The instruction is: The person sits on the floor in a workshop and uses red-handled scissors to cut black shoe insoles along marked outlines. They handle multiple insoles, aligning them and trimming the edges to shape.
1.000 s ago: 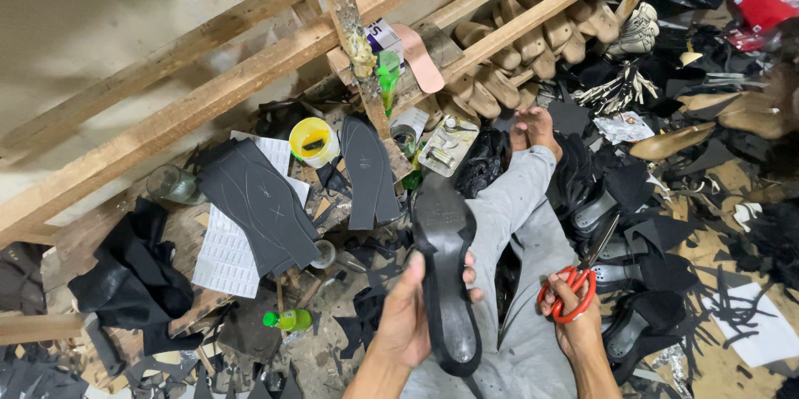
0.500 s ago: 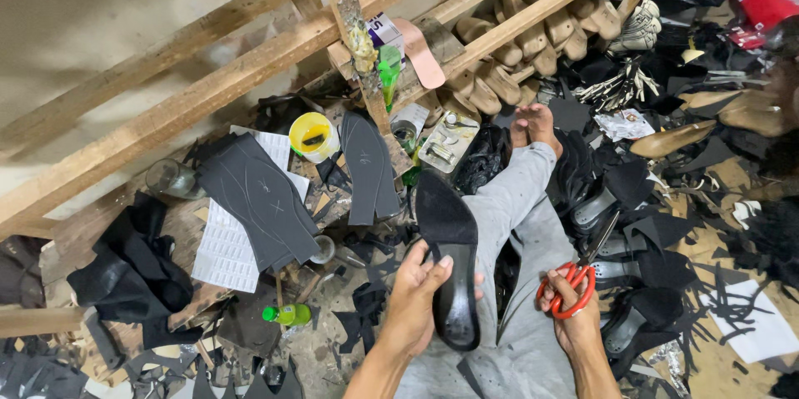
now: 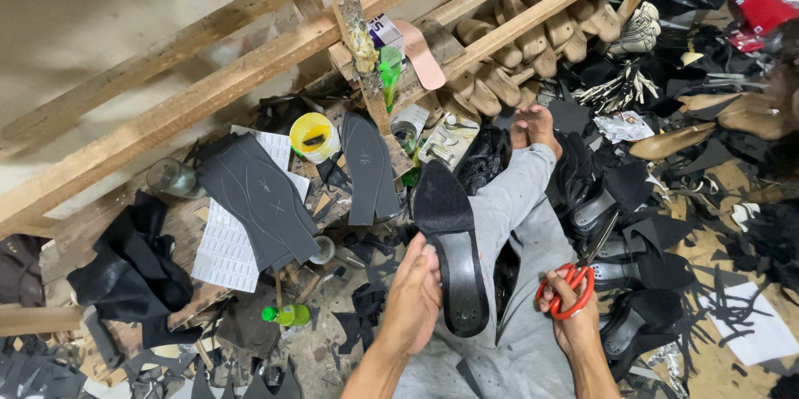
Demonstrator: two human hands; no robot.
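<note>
My left hand (image 3: 414,299) grips the black sole (image 3: 452,262), my right (image 3: 574,316) is closed on shut scissors (image 3: 574,282), whose blades could snag my knee.

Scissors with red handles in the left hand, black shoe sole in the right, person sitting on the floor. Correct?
Hands are swapped. The head view shows the red-handled scissors in the right hand and the black shoe sole in the left hand. The rest stands: the person sits on the floor.
</note>
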